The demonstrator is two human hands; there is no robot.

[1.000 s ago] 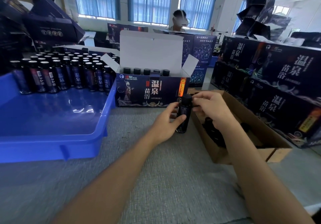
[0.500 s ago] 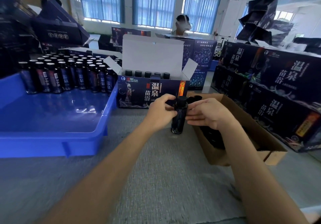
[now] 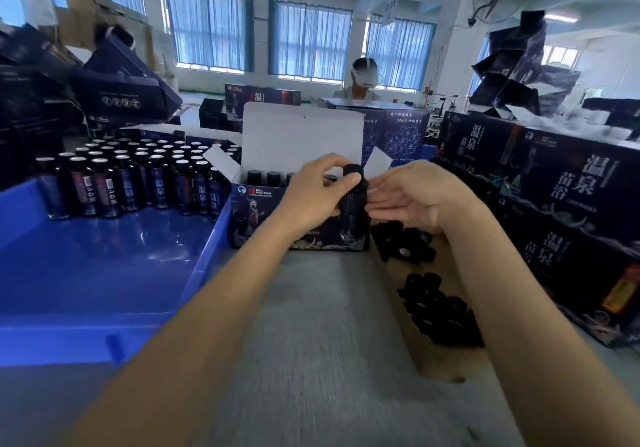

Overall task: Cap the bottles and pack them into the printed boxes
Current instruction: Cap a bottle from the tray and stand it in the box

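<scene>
A person's left hand (image 3: 318,193) grips a dark bottle (image 3: 353,204) near its neck, thumb pressed just under the black cap (image 3: 353,171); the bottle, which stood on the grey table (image 3: 311,342) a second ago, is now lifted in front of the open printed box (image 3: 298,218), level with its top edge; the right hand (image 3: 408,197), which was pinching the cap a moment earlier, has let go and sits flat and open-fingered just beside the bottle, touching nothing that can be seen; this suggests the capping of this bottle is done and it is on its way into the box, where a row of capped bottle tops already shows behind the front wall; to the left, a blue tray (image 3: 104,290) holds many uncapped bottles (image 3: 138,176) with silver tops, so much of the task looks unfinished; to the right, a cardboard carton (image 3: 412,335) holds loose black caps (image 3: 436,308); stacked packed boxes (image 3: 571,204) stand further right.
</scene>
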